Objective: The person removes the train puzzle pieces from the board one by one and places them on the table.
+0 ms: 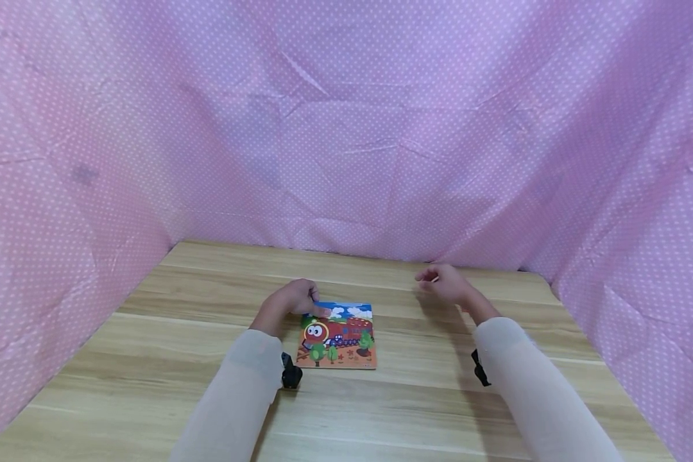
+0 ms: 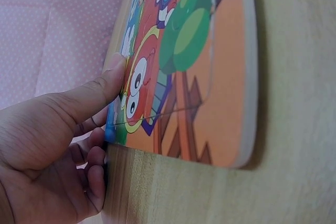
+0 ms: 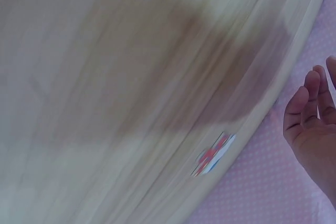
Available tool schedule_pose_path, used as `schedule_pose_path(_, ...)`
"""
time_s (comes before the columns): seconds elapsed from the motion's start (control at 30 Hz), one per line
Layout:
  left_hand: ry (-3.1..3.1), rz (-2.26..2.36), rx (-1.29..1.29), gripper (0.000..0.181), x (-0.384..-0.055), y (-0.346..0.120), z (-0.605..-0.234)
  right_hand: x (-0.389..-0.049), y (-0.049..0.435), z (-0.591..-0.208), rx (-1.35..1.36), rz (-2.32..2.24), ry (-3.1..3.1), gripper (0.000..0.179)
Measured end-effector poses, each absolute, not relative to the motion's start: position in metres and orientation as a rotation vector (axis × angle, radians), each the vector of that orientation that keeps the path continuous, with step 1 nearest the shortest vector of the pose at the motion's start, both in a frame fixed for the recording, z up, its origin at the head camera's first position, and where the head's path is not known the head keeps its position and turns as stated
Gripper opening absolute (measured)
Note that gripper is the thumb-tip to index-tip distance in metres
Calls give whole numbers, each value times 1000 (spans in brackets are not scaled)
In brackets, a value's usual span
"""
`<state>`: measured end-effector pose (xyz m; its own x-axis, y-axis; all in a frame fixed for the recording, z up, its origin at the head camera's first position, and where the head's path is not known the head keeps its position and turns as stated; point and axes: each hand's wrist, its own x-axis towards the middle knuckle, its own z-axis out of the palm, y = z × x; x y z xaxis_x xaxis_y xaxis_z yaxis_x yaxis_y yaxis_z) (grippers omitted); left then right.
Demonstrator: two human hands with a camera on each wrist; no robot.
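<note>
A square train puzzle board (image 1: 337, 350) lies on the wooden table, a red cartoon engine with big eyes on it. My left hand (image 1: 293, 298) pinches its upper left edge. In the left wrist view the thumb (image 2: 113, 77) rests along the picture's top edge, with the other fingers bent below the rim. To the board's right, my right hand (image 1: 446, 282) hovers over the back of the table, its fingers loosely bent and holding nothing. A small, flat, blurred piece (image 3: 212, 155) in red, white and blue shows against the tabletop near those fingers in the right wrist view.
Pink cloth with white dots (image 1: 346, 160) hangs behind the table and along both sides. The table's back edge (image 1: 352, 255) runs close behind both hands. Shadows of the right hand and arm fall on the wood.
</note>
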<state>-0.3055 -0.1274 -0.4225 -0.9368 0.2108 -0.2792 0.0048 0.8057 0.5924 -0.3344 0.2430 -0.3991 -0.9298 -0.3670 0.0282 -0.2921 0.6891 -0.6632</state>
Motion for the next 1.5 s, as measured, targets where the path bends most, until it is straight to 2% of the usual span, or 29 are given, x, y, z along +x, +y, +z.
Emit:
schedule_pose_path(0.87,2642,862,120,39,-307,-127,-422,-325,158,-397,-895,-970,2707,14)
schedule_pose_path(1.27,2657,851,155,39,-306,-129,-421,-311,125,-410,-783,-923,2650,12)
schedule_pose_path(1.5,2660,847,191,40,-306,-129,-421,-304,113,-419,-806,-942,2597,13)
